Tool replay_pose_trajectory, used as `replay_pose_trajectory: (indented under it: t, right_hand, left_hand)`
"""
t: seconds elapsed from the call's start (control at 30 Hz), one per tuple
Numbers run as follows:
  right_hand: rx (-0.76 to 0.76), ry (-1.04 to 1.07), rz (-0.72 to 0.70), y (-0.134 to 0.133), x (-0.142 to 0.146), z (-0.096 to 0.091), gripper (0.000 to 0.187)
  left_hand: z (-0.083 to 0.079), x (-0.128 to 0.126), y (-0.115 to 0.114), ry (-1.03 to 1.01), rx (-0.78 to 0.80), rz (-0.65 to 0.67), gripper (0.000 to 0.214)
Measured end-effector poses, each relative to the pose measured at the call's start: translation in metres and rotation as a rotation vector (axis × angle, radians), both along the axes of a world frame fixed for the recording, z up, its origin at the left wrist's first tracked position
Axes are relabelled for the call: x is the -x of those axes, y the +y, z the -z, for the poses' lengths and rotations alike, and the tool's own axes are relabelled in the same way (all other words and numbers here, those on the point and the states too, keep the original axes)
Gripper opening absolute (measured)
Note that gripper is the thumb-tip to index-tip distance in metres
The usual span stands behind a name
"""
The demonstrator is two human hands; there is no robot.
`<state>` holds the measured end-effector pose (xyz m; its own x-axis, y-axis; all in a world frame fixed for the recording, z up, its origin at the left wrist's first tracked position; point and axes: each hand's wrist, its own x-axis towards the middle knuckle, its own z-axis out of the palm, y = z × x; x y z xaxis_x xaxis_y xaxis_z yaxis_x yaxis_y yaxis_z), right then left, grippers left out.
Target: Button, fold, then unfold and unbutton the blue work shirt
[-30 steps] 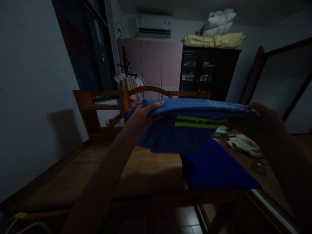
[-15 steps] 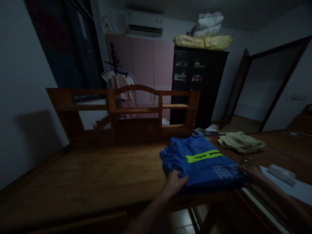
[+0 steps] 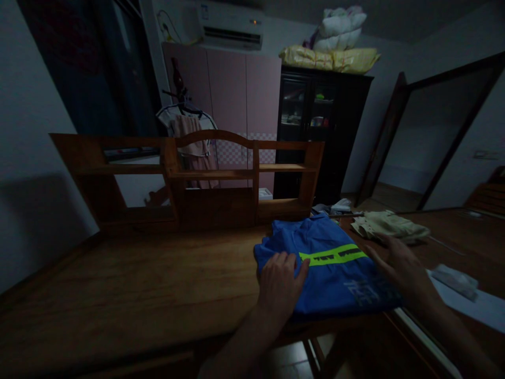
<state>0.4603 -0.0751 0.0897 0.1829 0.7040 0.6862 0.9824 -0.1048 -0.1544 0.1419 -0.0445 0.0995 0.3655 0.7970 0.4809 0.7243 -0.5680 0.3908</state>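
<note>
Blue garment: Now that its near edge, pinched half a second ago, has been released, the folded blue fabric garment [image 3: 323, 284] with a yellow-green stripe [image 3: 355, 255] is left lying flat on the brown wooden tabletop [image 3: 177, 273], before the right end of the brown wooden shelf unit [image 3: 216, 208].
Left hand [image 3: 282, 281]: laid over the garment's left part, fingers spread, nothing gripped.
Right hand [image 3: 402, 266]: held farther right than the shelf unit's right end, fingers extended, nothing gripped; contact with the garment cannot be told.
Work: the garment was held raised a second ago; its setting down is judged finished, its surface seemingly being smoothed.
Pale lettering [image 3: 361, 292]: blurred and dim, not readable.
Under-layers: covered, so not countable.
Beige crumpled cloth [image 3: 389, 223]: partly masked by the right hand, right of the shelf unit.
Forearms: cut off by the picture's edge.
</note>
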Motion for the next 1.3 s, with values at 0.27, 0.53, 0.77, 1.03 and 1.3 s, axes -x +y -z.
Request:
replay_pose_trajectory:
  t: [0.27, 0.53, 0.77, 1.03, 1.3]
  right_hand:
    - [0.417, -0.219, -0.21, 0.131, 0.027, 0.029, 0.054]
    - [0.451, -0.237, -0.07, 0.157, -0.003, 0.095, 0.061]
    - [0.289, -0.293, -0.073, 0.143, 0.049, 0.075, 0.057]
    - [0.414, -0.172, -0.379, 0.103, 0.13, 0.091, 0.058]
    - [0.41, -0.137, -0.386, 0.102, 0.124, 0.106, 0.057]
  left_hand:
    - [0.061, -0.023, 0.131, 0.23, 0.106, 0.152, 0.055]
    - [0.12, 0.017, 0.142, 0.211, 0.086, 0.084, 0.062]
    - [0.118, 0.019, 0.142, 0.22, 0.091, 0.081, 0.062]
    - [0.121, 0.029, 0.137, 0.199, 0.058, 0.091, 0.06]
    - [0.124, 0.064, 0.118, 0.213, 0.028, 0.132, 0.055]
